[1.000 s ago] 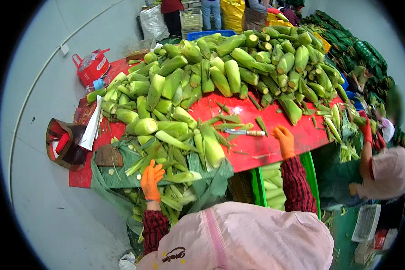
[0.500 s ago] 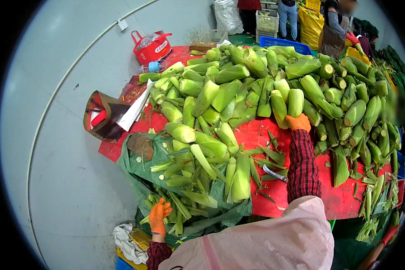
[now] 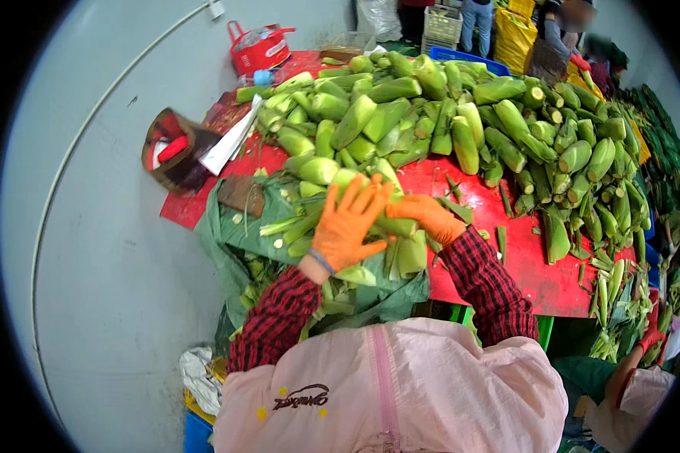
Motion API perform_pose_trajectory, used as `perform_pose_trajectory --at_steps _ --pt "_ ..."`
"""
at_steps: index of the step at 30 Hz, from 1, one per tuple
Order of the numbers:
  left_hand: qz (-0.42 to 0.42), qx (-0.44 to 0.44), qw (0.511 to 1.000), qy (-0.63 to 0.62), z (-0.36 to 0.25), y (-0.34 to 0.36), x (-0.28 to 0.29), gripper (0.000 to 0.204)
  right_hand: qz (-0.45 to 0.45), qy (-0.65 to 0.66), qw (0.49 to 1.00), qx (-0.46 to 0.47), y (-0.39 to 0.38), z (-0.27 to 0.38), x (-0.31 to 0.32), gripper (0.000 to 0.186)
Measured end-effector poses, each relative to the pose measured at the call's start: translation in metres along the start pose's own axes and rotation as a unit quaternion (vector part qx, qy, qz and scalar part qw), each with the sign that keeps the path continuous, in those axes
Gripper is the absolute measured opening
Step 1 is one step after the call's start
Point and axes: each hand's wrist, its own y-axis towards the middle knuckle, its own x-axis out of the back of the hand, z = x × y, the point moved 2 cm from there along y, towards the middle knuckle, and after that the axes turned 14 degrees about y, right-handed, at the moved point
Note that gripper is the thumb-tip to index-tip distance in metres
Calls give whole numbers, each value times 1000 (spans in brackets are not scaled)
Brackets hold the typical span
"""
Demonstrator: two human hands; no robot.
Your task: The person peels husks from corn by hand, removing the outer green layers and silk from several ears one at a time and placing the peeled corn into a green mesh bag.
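1. While the left hand in an orange glove [image 3: 349, 226] spreads its fingers beside a green, husk-covered ear of corn [image 3: 400, 226], its grip is wide.
2. The right hand, also orange-gloved [image 3: 431, 217], holds that ear in a narrowed grip.
3. The ear lies between the hands, above crumpled green sheeting [image 3: 221, 226] on the red-covered desk [image 3: 536, 281].
4. Beyond, more green ears [image 3: 506, 151] are heaped.

A bare stretch of red tabletop [image 3: 548, 287] lies open to the right of the right hand [image 3: 431, 217], with a few husk scraps [image 3: 501, 243] on it. Beyond, heaped corn [image 3: 465, 147] blocks the way. The left hand [image 3: 349, 226] and right hand crowd together at an ear of corn [image 3: 399, 226], leaving hardly any gap between them.
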Motion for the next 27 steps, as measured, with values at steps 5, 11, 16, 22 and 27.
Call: perform_pose_trajectory --at_steps 5,11,16,22,27 --pt "-35 120 960 -250 49 -58 13 97 26 349 937 -20 -11 19 -92 63" --pt "-134 253 902 -324 57 -132 12 89 -32 150 988 -31 -9 33 -167 32" --pt "-136 275 904 -298 65 -169 16 89 -3 123 991 -44 5 29 -199 32" --pt "-131 306 895 -296 72 -192 17 91 -15 108 993 -45 15 25 -225 28" --pt "-166 291 739 -584 71 -196 -12 85 15 203 978 47 19 11 -235 27"
